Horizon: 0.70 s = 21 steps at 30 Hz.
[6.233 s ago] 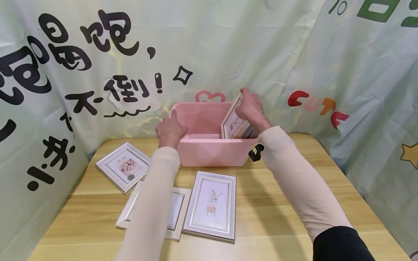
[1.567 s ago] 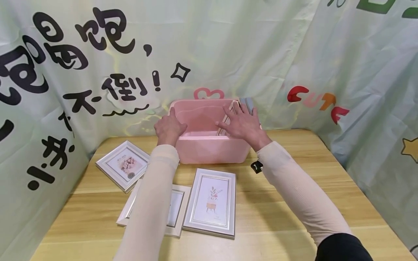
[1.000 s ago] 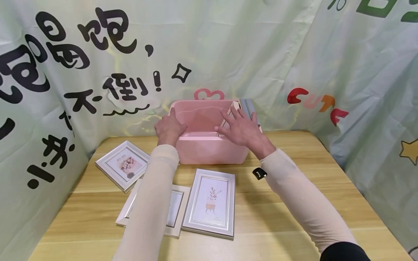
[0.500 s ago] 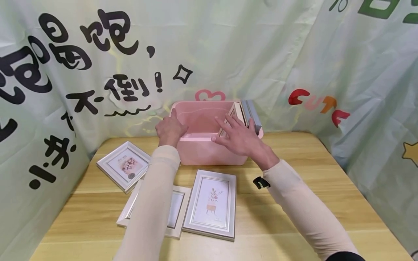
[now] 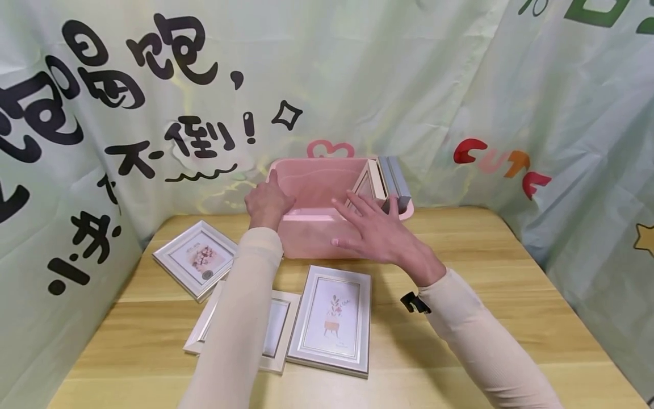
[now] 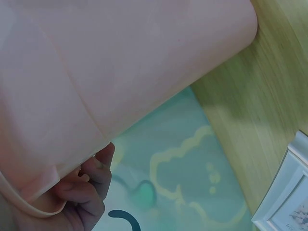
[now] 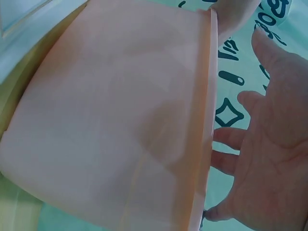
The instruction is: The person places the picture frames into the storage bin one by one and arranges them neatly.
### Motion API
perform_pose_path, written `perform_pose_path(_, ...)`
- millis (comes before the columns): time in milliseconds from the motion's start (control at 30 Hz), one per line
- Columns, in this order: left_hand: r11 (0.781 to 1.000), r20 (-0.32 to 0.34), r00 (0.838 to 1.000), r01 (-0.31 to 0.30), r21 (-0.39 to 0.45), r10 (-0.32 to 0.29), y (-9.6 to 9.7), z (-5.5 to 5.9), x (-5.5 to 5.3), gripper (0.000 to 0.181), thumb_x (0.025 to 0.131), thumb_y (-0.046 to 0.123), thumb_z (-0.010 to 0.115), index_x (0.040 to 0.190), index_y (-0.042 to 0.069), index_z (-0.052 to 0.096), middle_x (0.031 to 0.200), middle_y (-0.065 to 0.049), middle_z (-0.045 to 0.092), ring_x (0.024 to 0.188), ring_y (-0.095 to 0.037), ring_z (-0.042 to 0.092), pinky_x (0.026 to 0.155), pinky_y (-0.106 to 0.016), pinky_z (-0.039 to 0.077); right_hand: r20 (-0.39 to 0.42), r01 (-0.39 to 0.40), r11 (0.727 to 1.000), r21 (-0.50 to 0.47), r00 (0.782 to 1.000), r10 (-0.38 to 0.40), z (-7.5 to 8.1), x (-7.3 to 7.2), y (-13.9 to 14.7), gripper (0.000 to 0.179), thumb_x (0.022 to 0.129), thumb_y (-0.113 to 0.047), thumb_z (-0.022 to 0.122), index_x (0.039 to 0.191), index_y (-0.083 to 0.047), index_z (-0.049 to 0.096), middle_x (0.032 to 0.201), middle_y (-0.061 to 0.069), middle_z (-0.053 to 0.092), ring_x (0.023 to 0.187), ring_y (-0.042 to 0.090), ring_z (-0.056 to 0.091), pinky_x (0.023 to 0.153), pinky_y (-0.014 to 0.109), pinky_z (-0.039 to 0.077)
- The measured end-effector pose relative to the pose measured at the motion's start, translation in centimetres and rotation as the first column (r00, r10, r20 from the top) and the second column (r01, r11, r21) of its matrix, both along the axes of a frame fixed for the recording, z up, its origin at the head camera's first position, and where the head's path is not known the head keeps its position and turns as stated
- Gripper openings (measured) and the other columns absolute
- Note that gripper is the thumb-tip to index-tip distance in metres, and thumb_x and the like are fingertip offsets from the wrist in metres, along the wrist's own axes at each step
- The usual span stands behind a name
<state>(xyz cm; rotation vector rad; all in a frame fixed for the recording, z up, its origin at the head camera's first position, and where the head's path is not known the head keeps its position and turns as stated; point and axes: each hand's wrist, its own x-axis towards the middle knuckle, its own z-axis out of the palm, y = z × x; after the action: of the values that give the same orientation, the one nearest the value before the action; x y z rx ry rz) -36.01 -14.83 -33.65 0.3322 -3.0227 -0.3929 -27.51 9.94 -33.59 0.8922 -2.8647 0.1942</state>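
Gripping the bin by its left rim, the left hand curls its fingers under it. The right hand spreads wide at the bin's front, near frames standing on edge in the right end; other frames lie on the table.

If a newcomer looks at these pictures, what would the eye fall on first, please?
Probably the pink plastic bin at the back of the pale wood-grain table, with cream and blue-grey frames standing at its right end. The bare left hand grips the bin's left rim; the bare right hand, fingers spread, is near its front rim. Nearer lies a silvery rectangular frame with a potted plant print.
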Motion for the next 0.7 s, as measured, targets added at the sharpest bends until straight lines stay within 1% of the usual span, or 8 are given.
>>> perform_pose_path(133, 1.0, -0.013, 1.0, -0.003, 0.001, 0.003, 0.1, 0.0, -0.1, 0.087, 0.085, 0.053, 0.059, 0.153, 0.017, 0.02, 0.113, -0.023, 0.064, 0.1, -0.042, 0.063, 0.083, -0.049, 0.048, 0.043, -0.034, 0.999, -0.009, 0.999, 0.034, -0.4, 0.5, 0.0, 0.077, 0.089, -0.076, 0.032, 0.154, -0.041, 0.009, 0.165, -0.001, 0.007, 0.151, 0.027, 0.013, 0.109, 0.074, 0.0)
perform_pose_path(200, 1.0, -0.012, 1.0, 0.0, 0.002, 0.0, 0.2, -0.1, -0.1, 0.086, 0.085, 0.052, 0.059, 0.153, 0.017, 0.02, 0.114, -0.023, 0.063, 0.1, -0.042, 0.063, 0.084, -0.05, 0.048, 0.057, -0.053, 0.999, -0.01, 0.997, 0.054, -0.7, 0.8, -0.1, 0.078, 0.088, -0.077, 0.03, 0.154, -0.04, 0.009, 0.165, -0.001, 0.005, 0.152, 0.026, 0.01, 0.11, 0.073, 0.0)
perform_pose_path(300, 1.0, -0.004, 1.0, 0.008, 0.008, -0.008, 0.1, -0.3, -0.1, 0.085, 0.085, 0.051, 0.058, 0.153, 0.017, 0.02, 0.117, -0.024, 0.061, 0.1, -0.043, 0.063, 0.084, -0.05, 0.048, 0.025, -0.092, 0.996, 0.009, 0.995, 0.092, -1.2, 1.2, -0.2, 0.08, 0.088, -0.078, 0.03, 0.154, -0.038, 0.013, 0.165, 0.0, 0.007, 0.152, 0.026, 0.012, 0.109, 0.073, 0.001)
perform_pose_path(433, 1.0, -0.013, 1.0, 0.008, 0.011, -0.008, 0.0, -0.4, -0.1, 0.085, 0.084, 0.05, 0.059, 0.153, 0.017, 0.02, 0.113, -0.023, 0.063, 0.099, -0.042, 0.063, 0.083, -0.05, 0.048, -0.01, -0.129, 0.991, 0.026, 0.992, 0.129, -1.7, 1.8, -0.3, 0.08, 0.087, -0.078, 0.033, 0.154, -0.039, 0.015, 0.164, -0.001, 0.01, 0.151, 0.028, 0.014, 0.109, 0.073, 0.001)
perform_pose_path(533, 1.0, -0.026, 1.0, 0.006, 0.018, -0.006, 0.0, -0.3, -0.2, 0.086, 0.084, 0.05, 0.06, 0.153, 0.017, 0.021, 0.111, -0.023, 0.064, 0.1, -0.041, 0.063, 0.083, -0.05, 0.048, -0.023, -0.138, 0.99, 0.032, 0.99, 0.139, -1.9, 2.1, -0.3, 0.08, 0.086, -0.078, 0.035, 0.154, -0.04, 0.014, 0.164, -0.002, 0.009, 0.151, 0.03, 0.013, 0.111, 0.072, 0.002)
perform_pose_path(700, 1.0, -0.025, 1.0, 0.01, 0.024, -0.009, 0.0, -0.1, -0.1, 0.087, 0.084, 0.05, 0.061, 0.153, 0.017, 0.02, 0.112, -0.023, 0.064, 0.102, -0.041, 0.063, 0.084, -0.05, 0.048, -0.063, -0.158, 0.986, 0.057, 0.985, 0.162, -2.1, 2.6, -0.2, 0.083, 0.085, -0.079, 0.036, 0.154, -0.037, 0.015, 0.164, -0.003, 0.008, 0.152, 0.026, 0.008, 0.113, 0.069, 0.004)
